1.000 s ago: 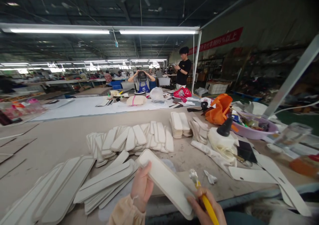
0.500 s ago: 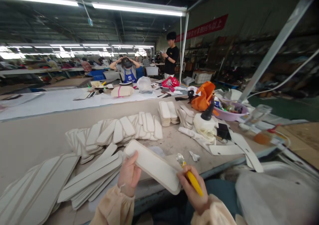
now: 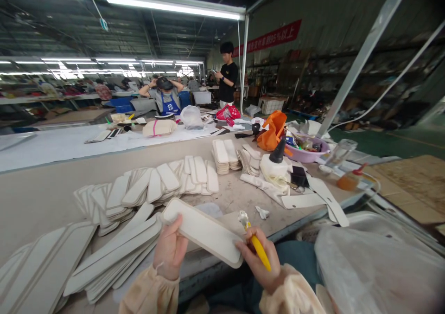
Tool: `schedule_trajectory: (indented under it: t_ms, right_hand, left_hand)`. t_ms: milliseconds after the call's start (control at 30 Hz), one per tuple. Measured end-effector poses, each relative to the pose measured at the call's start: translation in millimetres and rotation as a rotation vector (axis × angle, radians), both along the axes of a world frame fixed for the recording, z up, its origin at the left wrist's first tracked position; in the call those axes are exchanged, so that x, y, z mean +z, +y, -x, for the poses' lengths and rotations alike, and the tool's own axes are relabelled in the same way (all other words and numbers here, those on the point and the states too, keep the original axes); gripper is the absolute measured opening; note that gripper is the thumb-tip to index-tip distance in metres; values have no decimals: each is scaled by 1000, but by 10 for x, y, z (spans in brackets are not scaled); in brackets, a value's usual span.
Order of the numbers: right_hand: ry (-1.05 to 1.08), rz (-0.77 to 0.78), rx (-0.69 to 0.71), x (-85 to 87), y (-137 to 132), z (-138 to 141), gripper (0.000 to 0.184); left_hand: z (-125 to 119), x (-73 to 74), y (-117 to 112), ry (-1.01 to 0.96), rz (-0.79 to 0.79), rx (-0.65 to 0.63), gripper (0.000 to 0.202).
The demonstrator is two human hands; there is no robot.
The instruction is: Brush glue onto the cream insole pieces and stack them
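My left hand point(image 3: 168, 251) grips the near-left end of a long white rounded panel point(image 3: 201, 230), thumb on top, holding it tilted above the table edge. My right hand point(image 3: 260, 265) holds a yellow-handled brush point(image 3: 255, 242) with its whitish bristle tip pointing up, and its fingers also touch the panel's right end. Fanned rows of similar long white panels point(image 3: 111, 253) lie just left of my hands, and shorter white pieces point(image 3: 156, 186) are spread beyond them.
A white glue bottle with a black nozzle point(image 3: 278, 163), orange bag point(image 3: 273, 131), purple basin point(image 3: 308, 154) and clear jar point(image 3: 340, 152) stand at the right. A clear plastic bag point(image 3: 375, 267) sits at my right side. Two other people work at the far end of the table.
The view has swung to the right and down. My hands with the panel and brush have shifted slightly left in view; their grips are unchanged.
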State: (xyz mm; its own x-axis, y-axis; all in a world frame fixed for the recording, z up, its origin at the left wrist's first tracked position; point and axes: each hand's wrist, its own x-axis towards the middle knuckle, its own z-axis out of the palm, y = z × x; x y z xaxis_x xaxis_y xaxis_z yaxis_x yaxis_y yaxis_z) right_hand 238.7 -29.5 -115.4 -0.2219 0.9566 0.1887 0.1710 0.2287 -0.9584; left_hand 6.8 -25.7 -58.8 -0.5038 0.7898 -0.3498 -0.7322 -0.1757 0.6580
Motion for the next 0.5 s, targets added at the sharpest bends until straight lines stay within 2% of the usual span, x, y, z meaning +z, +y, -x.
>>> schedule_trajectory:
  t_ms: [267,433,500]
  right_hand:
    - [-60,1,-37,-72,-18,-82,27]
    - [-84,-20,-40,-46,-38,-103,28]
    - [-77,-36,-84,-45,-52,-76,29]
  left_hand:
    - [-59,-25,-60,-44,-70,10,26]
    - [-59,-11,-87,-61,-86,26,29]
    - [-53,5,-107,-61,-95,13,28]
